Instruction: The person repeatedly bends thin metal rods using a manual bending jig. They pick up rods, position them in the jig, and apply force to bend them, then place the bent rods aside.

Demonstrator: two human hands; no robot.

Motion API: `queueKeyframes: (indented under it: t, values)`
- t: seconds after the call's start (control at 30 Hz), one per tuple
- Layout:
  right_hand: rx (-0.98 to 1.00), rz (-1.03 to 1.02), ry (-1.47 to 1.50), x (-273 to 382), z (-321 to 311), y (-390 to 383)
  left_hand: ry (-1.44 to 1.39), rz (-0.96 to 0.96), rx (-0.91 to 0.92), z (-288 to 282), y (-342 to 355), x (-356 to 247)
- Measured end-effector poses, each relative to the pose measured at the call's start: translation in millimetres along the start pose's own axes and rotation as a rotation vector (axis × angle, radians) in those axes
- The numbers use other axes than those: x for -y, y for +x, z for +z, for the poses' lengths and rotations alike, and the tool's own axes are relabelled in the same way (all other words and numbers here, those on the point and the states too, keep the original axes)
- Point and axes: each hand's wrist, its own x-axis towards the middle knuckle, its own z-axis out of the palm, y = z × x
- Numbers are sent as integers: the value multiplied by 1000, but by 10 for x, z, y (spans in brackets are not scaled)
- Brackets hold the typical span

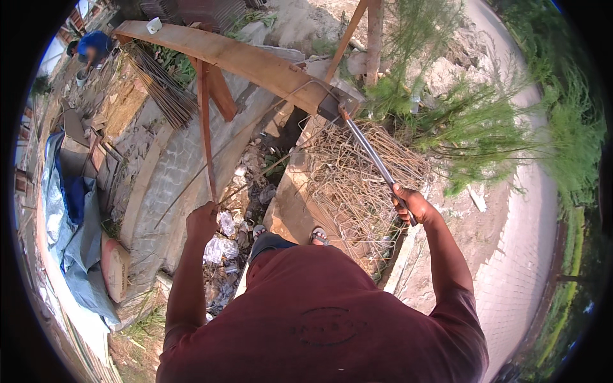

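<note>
My left hand (202, 220) is closed around the near end of a thin steel rod (263, 172), which slants up and right toward the end of a thick wooden beam (242, 59). A dark metal block (330, 106) sits at that beam end. My right hand (412, 204) grips the lower end of a rebar bending lever (373, 155), a shiny tube with a rusty head resting at the block. Just left of the lever and beneath it lies a tangled pile of bent rebar stirrups (364, 185). How the rod sits at the block is too small to tell.
Straight rods (159, 86) lean in a bundle under the beam at the left. A littered trench (227, 246) runs beside my feet. Blue tarpaulin (64, 223) lies at far left; green branches (472, 134) hang at right. Another person (94, 48) bends over a bucket (81, 78).
</note>
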Motion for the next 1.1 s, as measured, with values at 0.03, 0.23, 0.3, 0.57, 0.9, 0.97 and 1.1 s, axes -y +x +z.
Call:
queueKeyframes:
  t: [0.03,0.23,0.3,0.57,0.9,0.97,1.1]
  values:
    - [35,17,5,63,-64,9,-3,6,-3,1,-6,11]
    - [-16,112,165,-110,536,-35,-31,5,-14,21,-93,-24]
    - [-88,25,123,-127,643,-40,2,-17,-9,57,-64,20]
    - [-135,-32,141,-222,1000,80,-45,66,98,-94,285,245]
    - [-100,-76,229,-317,732,130,-71,137,-361,-376,617,566]
    - [-133,-51,189,-286,718,122,-248,-16,-104,-364,763,701]
    - [-406,-256,-28,-419,590,326,-564,-161,432,-391,935,837]
